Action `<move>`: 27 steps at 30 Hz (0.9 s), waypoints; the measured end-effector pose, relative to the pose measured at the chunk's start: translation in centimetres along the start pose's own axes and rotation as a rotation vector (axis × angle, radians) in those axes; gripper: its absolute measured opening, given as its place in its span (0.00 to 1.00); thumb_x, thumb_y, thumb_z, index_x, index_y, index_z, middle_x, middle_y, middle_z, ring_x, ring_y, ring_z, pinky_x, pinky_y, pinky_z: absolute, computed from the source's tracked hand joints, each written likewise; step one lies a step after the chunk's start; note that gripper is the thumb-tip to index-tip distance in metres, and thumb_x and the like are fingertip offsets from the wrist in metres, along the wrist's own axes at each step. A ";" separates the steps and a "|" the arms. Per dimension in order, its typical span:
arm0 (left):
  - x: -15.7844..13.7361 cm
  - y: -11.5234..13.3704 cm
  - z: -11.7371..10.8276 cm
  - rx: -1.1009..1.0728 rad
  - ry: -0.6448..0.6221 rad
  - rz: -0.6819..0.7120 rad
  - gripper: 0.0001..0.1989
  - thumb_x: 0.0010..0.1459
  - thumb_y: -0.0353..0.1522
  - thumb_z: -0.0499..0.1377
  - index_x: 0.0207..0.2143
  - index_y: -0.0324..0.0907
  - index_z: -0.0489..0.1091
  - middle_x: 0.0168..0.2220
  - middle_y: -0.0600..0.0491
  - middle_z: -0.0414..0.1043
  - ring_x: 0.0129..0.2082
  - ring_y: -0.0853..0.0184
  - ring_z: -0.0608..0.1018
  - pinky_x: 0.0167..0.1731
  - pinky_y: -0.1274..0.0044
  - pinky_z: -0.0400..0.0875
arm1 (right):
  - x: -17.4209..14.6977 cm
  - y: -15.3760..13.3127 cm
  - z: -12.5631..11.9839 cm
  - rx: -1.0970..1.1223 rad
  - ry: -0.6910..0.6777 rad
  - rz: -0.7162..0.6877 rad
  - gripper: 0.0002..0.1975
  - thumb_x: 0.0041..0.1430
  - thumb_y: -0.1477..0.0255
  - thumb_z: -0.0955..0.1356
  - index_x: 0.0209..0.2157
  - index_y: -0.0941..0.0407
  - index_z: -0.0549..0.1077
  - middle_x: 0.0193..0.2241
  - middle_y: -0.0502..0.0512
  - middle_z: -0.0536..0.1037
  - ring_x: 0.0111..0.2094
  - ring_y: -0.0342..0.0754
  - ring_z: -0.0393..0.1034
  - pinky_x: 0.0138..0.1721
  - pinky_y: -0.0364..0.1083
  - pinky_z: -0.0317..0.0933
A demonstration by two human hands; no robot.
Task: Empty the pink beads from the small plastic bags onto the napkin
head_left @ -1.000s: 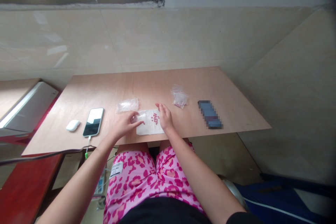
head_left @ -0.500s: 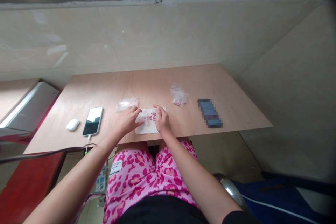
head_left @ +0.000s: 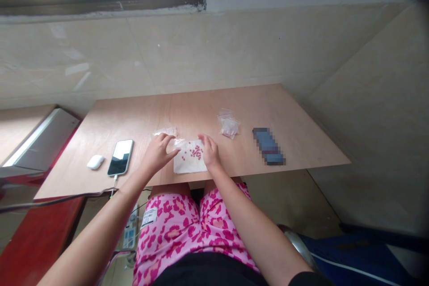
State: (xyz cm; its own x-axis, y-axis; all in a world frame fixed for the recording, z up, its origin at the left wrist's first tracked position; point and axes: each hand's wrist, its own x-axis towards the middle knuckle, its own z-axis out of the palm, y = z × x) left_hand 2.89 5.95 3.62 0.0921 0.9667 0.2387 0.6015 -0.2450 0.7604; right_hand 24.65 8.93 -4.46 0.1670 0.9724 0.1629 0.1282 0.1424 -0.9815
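Several small pink-red beads or pellets (head_left: 196,153) lie loose on a white sheet (head_left: 187,167) near the table's front edge. My left hand (head_left: 161,152) is at the sheet's left side, with a small clear plastic bag (head_left: 178,144) between its thumb and fingers. On the sheet's right side, my right hand (head_left: 210,151) rests half cupped beside the beads, its fingers stretched forward. Nothing shows in it, though its palm side is partly hidden. Behind my left hand lies a pile of clear zip bags (head_left: 170,131), partly covered by the fingers.
More clear zip bags (head_left: 229,126) lie right of centre, with a blurred dark phone-shaped object (head_left: 268,146) farther right. At left are a phone (head_left: 120,157) on a charging cable and a white earbud case (head_left: 95,161). A tiled wall (head_left: 214,53) stands behind the table (head_left: 201,107).
My left hand has drawn slightly left and its thumb and fingers have spread, with the clear bag now showing between them. More beads are visible on the sheet. The view has tipped up slightly.
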 end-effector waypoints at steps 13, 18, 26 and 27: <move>3.8 -5.9 -5.1 0.024 0.170 -0.128 0.25 0.73 0.48 0.47 0.54 0.42 0.74 0.45 0.43 0.76 0.48 0.52 0.77 0.50 0.64 0.68 | 7.6 -1.3 -0.3 -0.661 -0.527 -0.293 0.10 0.63 0.82 0.68 0.36 0.58 0.82 0.39 0.59 0.80 0.41 0.51 0.74 0.48 0.47 0.65; 2.0 -8.1 -3.5 0.420 0.167 0.024 0.27 0.71 0.44 0.51 0.67 0.40 0.63 0.53 0.38 0.71 0.54 0.46 0.73 0.58 0.55 0.64 | 7.1 -3.1 -0.2 -0.625 -0.659 -0.273 0.11 0.62 0.82 0.69 0.42 0.58 0.81 0.40 0.58 0.82 0.41 0.48 0.74 0.45 0.44 0.64; 0.2 -9.1 -1.4 0.541 0.014 0.098 0.43 0.64 0.50 0.61 0.72 0.41 0.51 0.69 0.35 0.56 0.68 0.42 0.62 0.66 0.52 0.58 | 5.8 -3.9 1.1 -0.709 -0.821 -0.329 0.14 0.63 0.82 0.67 0.47 0.58 0.80 0.44 0.59 0.81 0.45 0.49 0.74 0.50 0.44 0.62; 0.1 -9.0 -1.4 0.530 0.023 0.094 0.45 0.62 0.51 0.62 0.72 0.41 0.50 0.69 0.34 0.55 0.69 0.42 0.61 0.66 0.52 0.58 | 5.8 -3.7 1.3 -0.727 -0.827 -0.331 0.14 0.64 0.82 0.67 0.47 0.59 0.80 0.45 0.59 0.81 0.46 0.50 0.74 0.51 0.44 0.62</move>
State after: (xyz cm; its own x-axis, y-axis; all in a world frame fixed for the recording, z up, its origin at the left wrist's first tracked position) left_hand -3.62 8.17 -2.36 0.1515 0.9390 0.3088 0.9101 -0.2544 0.3271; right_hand 23.91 14.26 0.02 -0.6387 0.7691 0.0217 0.6247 0.5348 -0.5690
